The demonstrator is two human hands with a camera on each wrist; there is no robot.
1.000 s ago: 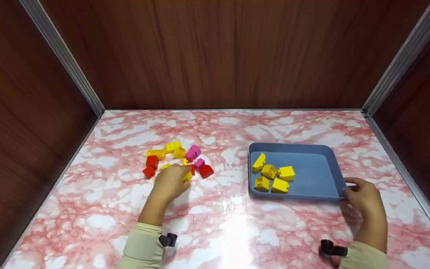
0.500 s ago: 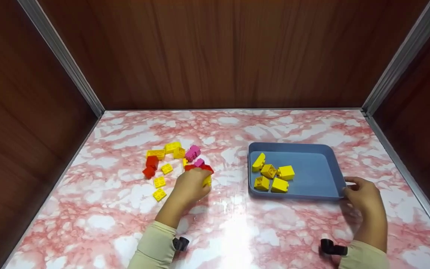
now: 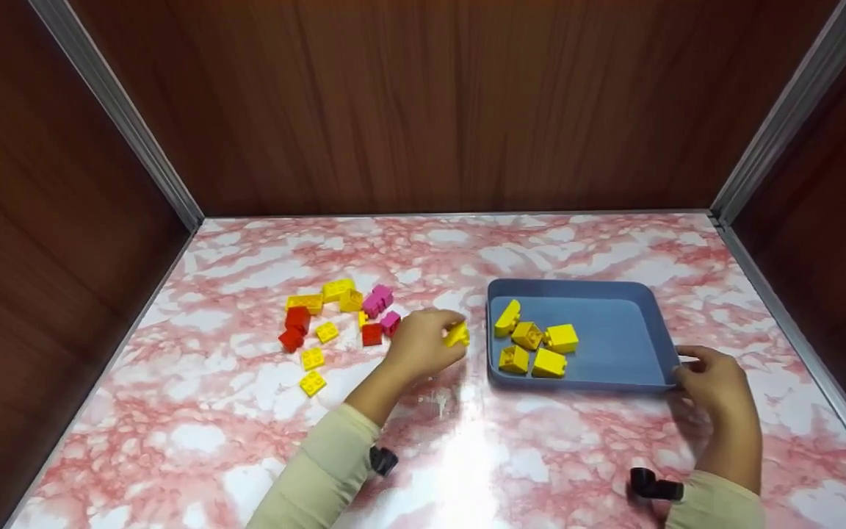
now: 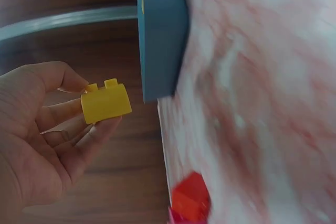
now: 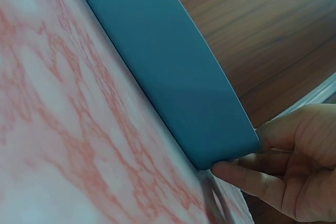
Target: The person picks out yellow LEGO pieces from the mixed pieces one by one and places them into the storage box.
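My left hand pinches a yellow toy building brick between thumb and fingertips. The brick has a rounded face and two studs showing, and is held above the table just left of the blue-grey tray. Inside the tray's left half lie several yellow bricks. At the tray's near right corner, my right hand grips the wall with thumb and fingers. In the right wrist view the fingers meet the corner of the tray, some of them partly hidden behind it.
Left of the tray lies a loose group: flat yellow bricks, larger yellow bricks, red bricks and pink bricks. Brown wood-grain panels enclose the marbled table at the back and sides.
My left hand has carried the yellow brick rightward from the loose group towards the tray, uncovering flat yellow bricks behind it. My right hand and the tray have stayed in place.
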